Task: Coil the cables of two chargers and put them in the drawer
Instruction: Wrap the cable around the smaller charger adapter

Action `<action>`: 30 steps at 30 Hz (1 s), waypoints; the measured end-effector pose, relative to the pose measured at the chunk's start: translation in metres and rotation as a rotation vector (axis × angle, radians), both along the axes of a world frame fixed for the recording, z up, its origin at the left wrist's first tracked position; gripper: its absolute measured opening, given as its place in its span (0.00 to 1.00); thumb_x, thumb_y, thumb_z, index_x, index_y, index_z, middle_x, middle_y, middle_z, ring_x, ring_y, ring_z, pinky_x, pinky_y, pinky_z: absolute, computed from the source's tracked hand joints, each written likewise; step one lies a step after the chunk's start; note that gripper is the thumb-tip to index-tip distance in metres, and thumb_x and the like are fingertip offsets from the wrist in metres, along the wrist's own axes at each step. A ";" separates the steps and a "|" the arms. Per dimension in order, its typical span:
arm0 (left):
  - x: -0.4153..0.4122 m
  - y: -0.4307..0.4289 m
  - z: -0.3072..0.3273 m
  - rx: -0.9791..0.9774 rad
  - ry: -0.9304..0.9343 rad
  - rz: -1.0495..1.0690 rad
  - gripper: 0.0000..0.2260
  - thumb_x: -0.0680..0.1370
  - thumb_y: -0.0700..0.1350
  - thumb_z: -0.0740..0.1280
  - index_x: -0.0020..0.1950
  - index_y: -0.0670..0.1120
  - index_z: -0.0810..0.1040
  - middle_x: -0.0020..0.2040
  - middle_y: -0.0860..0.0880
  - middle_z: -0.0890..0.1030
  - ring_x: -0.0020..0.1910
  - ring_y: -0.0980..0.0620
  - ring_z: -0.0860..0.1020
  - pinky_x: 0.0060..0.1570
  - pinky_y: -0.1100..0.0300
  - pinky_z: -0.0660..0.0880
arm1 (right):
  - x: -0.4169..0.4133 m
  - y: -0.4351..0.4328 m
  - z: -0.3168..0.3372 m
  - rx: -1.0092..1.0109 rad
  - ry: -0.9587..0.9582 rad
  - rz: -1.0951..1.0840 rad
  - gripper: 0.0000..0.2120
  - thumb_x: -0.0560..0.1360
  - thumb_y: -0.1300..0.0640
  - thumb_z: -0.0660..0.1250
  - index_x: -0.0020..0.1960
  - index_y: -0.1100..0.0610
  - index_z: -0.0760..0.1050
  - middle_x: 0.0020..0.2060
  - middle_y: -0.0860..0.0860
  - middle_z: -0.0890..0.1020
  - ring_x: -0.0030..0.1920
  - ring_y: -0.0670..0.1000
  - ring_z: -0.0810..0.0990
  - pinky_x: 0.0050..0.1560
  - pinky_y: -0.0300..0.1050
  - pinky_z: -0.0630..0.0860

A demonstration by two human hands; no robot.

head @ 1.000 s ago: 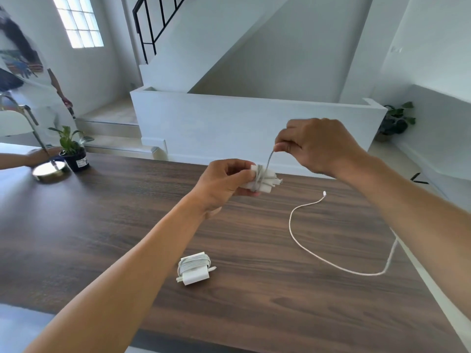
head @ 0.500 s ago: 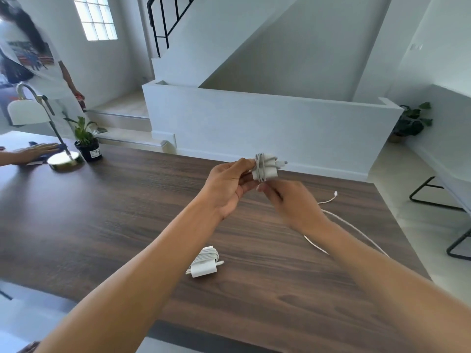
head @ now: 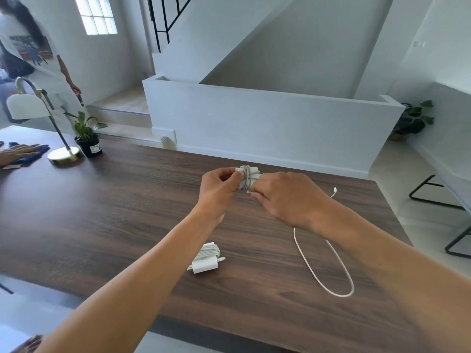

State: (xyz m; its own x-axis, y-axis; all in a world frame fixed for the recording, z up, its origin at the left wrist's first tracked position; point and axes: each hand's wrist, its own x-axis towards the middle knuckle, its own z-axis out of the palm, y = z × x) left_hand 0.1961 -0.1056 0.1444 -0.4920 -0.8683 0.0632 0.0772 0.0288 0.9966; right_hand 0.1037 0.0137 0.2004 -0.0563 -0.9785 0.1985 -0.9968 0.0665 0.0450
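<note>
**Desk:** What can't you make out?

**Me:** The white charger block with grey-white cable wound round it point(head: 246, 177) is half covered by fingers. I can't see where the cable leaves the block. The loose white cable point(head: 328, 272) runs under my right wrist, so that stretch is hidden too. My elbows are cut off at the bottom edge, and I see no drawer anywhere.

**Desk:** And the grip?

**Me:** My left hand point(head: 219, 191) pinches the block's left side between thumb and fingers, closed tight on it. My right hand point(head: 285, 200) is curled against the block's right and lower side, fingertips touching the wraps. Whether it pinches the cable itself, I can't tell. Both hold the block above the dark wood-grain table point(head: 107, 212).

**Desk:** The other one?

**Me:** The second white charger, its cable already coiled point(head: 206, 258), lies on the table nearer me than the held block, apart from both hands. The loose cable loops on the table right of it, its white plug end point(head: 334, 191) lying beyond my right wrist.

**Desk:** Changed since a second ago?

**Me:** Then my right hand was raised above the block, pulling cable upward. Now it has dropped against the block.
</note>
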 end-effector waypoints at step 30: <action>0.014 0.000 0.006 0.381 0.274 -0.294 0.08 0.79 0.37 0.63 0.45 0.36 0.80 0.41 0.43 0.84 0.39 0.51 0.83 0.48 0.55 0.80 | -0.021 -0.007 -0.075 -0.129 -0.785 -0.139 0.11 0.80 0.50 0.62 0.42 0.45 0.81 0.20 0.42 0.68 0.23 0.44 0.62 0.27 0.36 0.60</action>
